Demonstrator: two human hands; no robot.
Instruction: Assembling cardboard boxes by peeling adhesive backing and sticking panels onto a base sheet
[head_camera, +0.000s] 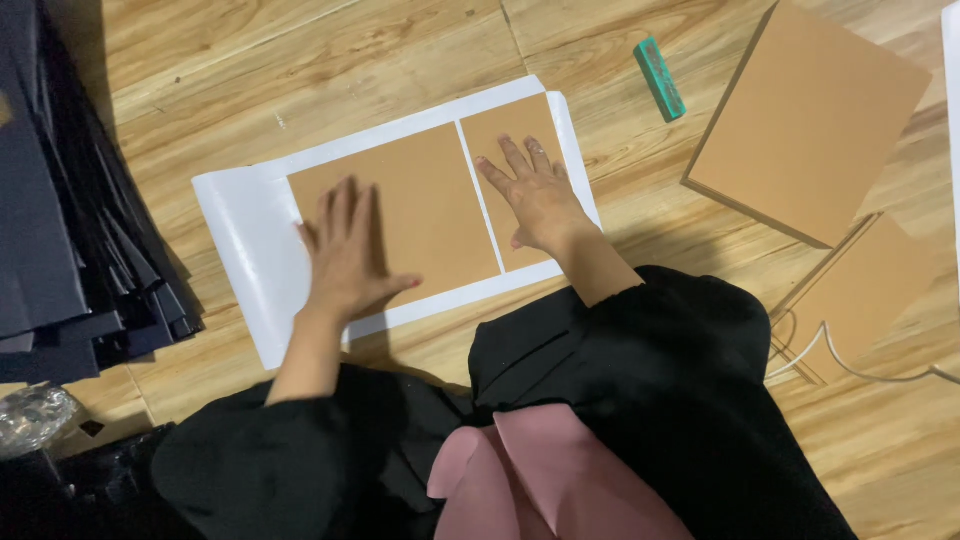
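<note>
A white sheet (250, 240) lies flat on the wooden floor (300, 70) in the middle of the frame, running from centre left up toward the upper centre. Two brown boards rest on it side by side, parted by a thin white gap: a large brown board (430, 200) to the left and a narrow brown board (515, 140) to the right.

The left hand (345, 255) lies flat on the lower left part of the large board, palm down, fingers stretched out and close together, thumb spread toward the right. It grips nothing; it only presses on the surface. The right hand (535, 195) lies flat on the narrow board, palm down, fingers spread and pointing to the upper left, also gripping nothing. Both forearms come from black sleeves at the bottom of the frame, with a pink cloth (540, 470) between them.

In the upper right, a green block (660, 78) lies on the floor, near the sheet's corner but apart from it. Further right sits a stack of brown boards (810, 115), with more brown boards (870, 290) below it and a thin white cord (850, 370) curling across them. A pile of dark sheets (60, 200) fills the left edge.
</note>
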